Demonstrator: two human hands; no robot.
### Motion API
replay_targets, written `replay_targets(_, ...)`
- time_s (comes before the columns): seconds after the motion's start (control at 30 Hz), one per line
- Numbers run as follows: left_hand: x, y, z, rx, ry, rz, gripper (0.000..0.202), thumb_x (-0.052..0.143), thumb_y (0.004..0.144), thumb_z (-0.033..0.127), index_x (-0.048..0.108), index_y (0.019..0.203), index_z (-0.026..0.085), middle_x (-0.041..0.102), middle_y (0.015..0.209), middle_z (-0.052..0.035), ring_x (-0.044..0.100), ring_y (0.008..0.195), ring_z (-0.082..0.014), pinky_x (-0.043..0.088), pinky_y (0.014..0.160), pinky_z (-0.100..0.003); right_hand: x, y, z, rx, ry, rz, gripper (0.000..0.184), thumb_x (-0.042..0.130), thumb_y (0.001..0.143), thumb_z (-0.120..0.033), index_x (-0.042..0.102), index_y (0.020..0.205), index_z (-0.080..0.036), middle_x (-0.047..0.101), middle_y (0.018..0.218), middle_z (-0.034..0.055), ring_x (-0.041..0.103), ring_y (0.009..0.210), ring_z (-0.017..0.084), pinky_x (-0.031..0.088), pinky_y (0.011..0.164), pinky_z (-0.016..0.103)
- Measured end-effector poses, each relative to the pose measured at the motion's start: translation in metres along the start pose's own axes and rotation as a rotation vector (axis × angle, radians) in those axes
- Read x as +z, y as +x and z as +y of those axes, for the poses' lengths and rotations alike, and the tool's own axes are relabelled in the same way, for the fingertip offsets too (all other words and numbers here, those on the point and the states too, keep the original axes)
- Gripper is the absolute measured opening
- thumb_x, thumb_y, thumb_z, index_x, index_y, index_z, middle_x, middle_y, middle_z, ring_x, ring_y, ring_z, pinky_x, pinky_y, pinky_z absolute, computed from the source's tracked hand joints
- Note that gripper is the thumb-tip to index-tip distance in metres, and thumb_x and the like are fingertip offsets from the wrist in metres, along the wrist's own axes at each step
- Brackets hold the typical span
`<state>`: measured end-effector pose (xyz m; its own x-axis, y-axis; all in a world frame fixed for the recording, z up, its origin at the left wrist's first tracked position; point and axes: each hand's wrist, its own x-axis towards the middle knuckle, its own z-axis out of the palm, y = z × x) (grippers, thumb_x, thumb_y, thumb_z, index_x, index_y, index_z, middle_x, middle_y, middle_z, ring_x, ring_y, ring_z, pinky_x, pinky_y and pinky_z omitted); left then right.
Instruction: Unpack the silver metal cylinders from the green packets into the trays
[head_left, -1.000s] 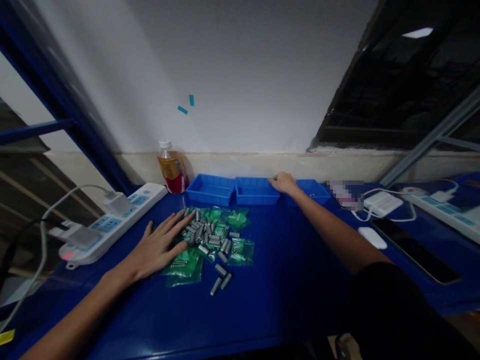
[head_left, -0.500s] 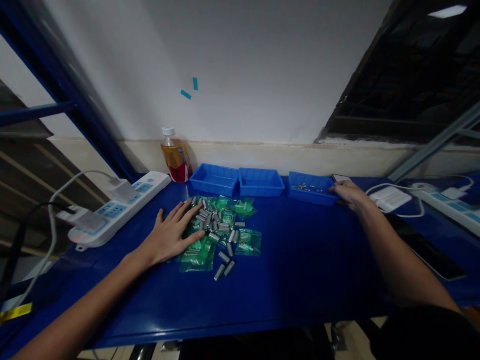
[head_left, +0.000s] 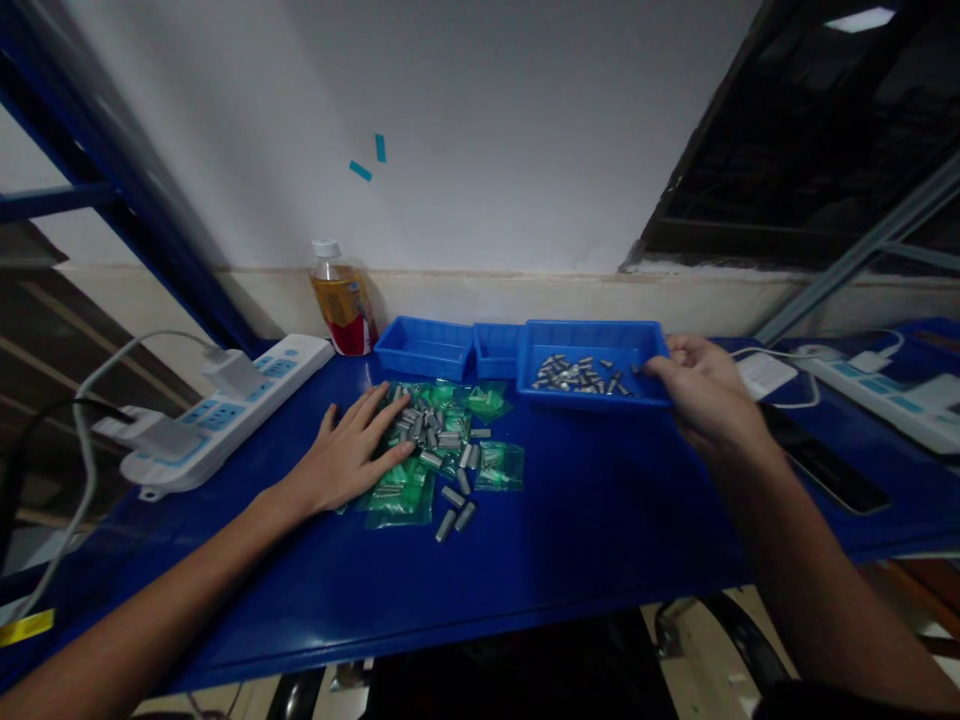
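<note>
My right hand (head_left: 709,390) grips the right end of a blue plastic tray (head_left: 592,402), raised off the table and partly covering another tray behind it. Small metal screws (head_left: 574,374) lie in the held tray, mostly in its left and middle part. My left hand (head_left: 352,450) rests with fingers spread at the left edge of a pile of green plastic bags (head_left: 397,505). Short grey metal cylinders (head_left: 431,430) are heaped on the bags, beside the left fingertips. Several cylinders (head_left: 454,510) have spilled onto the table in front of the pile.
Two blue trays (head_left: 426,345) (head_left: 495,345) stand along the wall beside a drink bottle (head_left: 341,300). A white power strip (head_left: 225,415) with plugs lies at the left. On the right are a black phone (head_left: 829,460), a white charger (head_left: 765,375) and another power strip (head_left: 885,395).
My right hand has lifted the tray with the screws and brought it left and nearer, over the middle tray. My left hand stays on the pile. The view has shifted slightly.
</note>
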<state>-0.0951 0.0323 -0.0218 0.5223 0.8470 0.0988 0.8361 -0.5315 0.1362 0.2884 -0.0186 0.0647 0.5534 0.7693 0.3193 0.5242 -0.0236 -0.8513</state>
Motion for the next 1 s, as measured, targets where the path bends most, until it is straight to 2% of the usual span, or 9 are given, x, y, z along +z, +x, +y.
replay_targets(0.07, 0.000, -0.001, 0.001, -0.006, -0.009, 0.008, 0.062, 0.030, 0.090, 0.058, 0.022, 0.145, 0.031, 0.019, 0.153, -0.0085, 0.026, 0.137, -0.0325, 0.020, 0.104, -0.065, 0.032, -0.018, -0.017, 0.017, 0.192, -0.120, 0.017, 0.052, 0.064, -0.019, 0.037, 0.070, -0.024, 0.034, 0.051, -0.0092, 0.036, 0.039, 0.009, 0.031, 0.036, 0.019)
replay_targets(0.13, -0.001, -0.002, 0.002, -0.006, -0.018, 0.015, 0.061, 0.030, 0.090, 0.059, 0.023, 0.144, 0.031, 0.020, 0.153, -0.0084, 0.027, 0.136, -0.0316, 0.021, 0.104, -0.064, 0.062, -0.033, -0.027, -0.045, 0.256, -0.162, 0.017, 0.050, 0.062, -0.018, 0.036, 0.071, -0.024, 0.033, 0.051, -0.0090, 0.034, 0.040, 0.009, 0.028, 0.037, 0.020)
replay_targets(0.23, -0.001, -0.003, 0.003, -0.001, -0.026, 0.023, 0.060, 0.029, 0.090, 0.059, 0.024, 0.144, 0.031, 0.020, 0.153, -0.0084, 0.028, 0.136, -0.0304, 0.021, 0.104, -0.064, 0.094, -0.054, -0.036, -0.295, 0.166, -0.066, 0.018, 0.049, 0.063, -0.016, 0.040, 0.076, -0.023, 0.034, 0.053, -0.0085, 0.036, 0.043, 0.010, 0.029, 0.041, 0.022)
replay_targets(0.33, -0.001, -0.003, 0.002, -0.004, -0.032, 0.035, 0.060, 0.029, 0.090, 0.059, 0.025, 0.143, 0.030, 0.021, 0.152, -0.0088, 0.027, 0.136, -0.0298, 0.023, 0.104, -0.064, 0.111, -0.072, -0.039, -0.561, 0.004, 0.033, 0.018, 0.050, 0.067, -0.016, 0.042, 0.082, -0.022, 0.037, 0.054, -0.0080, 0.039, 0.043, 0.010, 0.031, 0.045, 0.024)
replay_targets(0.47, 0.001, -0.003, 0.002, 0.006, -0.036, 0.036, 0.059, 0.030, 0.091, 0.058, 0.026, 0.143, 0.030, 0.020, 0.153, -0.0088, 0.026, 0.137, -0.0301, 0.023, 0.103, -0.064, 0.122, -0.082, -0.033, -0.831, -0.119, 0.128, 0.014, 0.047, 0.075, -0.016, 0.046, 0.087, -0.022, 0.046, 0.056, -0.0057, 0.046, 0.045, 0.012, 0.035, 0.046, 0.025)
replay_targets(0.63, 0.000, -0.004, 0.002, 0.016, -0.021, 0.036, 0.059, 0.029, 0.091, 0.058, 0.027, 0.142, 0.030, 0.020, 0.153, -0.0088, 0.027, 0.136, -0.0309, 0.023, 0.103, -0.065, 0.130, -0.076, -0.022, -1.157, -0.199, 0.124, 0.014, 0.047, 0.080, -0.013, 0.049, 0.091, -0.021, 0.057, 0.064, -0.0018, 0.054, 0.054, 0.012, 0.038, 0.050, 0.024)
replay_targets(0.8, -0.002, -0.003, 0.004, 0.018, 0.000, 0.022, 0.059, 0.028, 0.091, 0.059, 0.030, 0.141, 0.029, 0.019, 0.153, -0.0085, 0.028, 0.136, -0.0303, 0.025, 0.103, -0.064, 0.132, -0.069, -0.019, -1.302, -0.214, 0.205, 0.011, 0.048, 0.082, -0.013, 0.047, 0.090, -0.020, 0.051, 0.061, -0.0039, 0.048, 0.052, 0.010, 0.034, 0.051, 0.024)
replay_targets(1.0, -0.001, -0.004, 0.004, 0.006, 0.012, 0.024, 0.058, 0.026, 0.091, 0.060, 0.028, 0.141, 0.030, 0.020, 0.153, -0.0073, 0.028, 0.136, -0.0296, 0.025, 0.104, -0.064, 0.120, -0.055, -0.016, -1.436, -0.197, 0.262, 0.011, 0.053, 0.082, -0.015, 0.044, 0.087, -0.021, 0.043, 0.057, -0.0064, 0.040, 0.050, 0.010, 0.030, 0.050, 0.025)
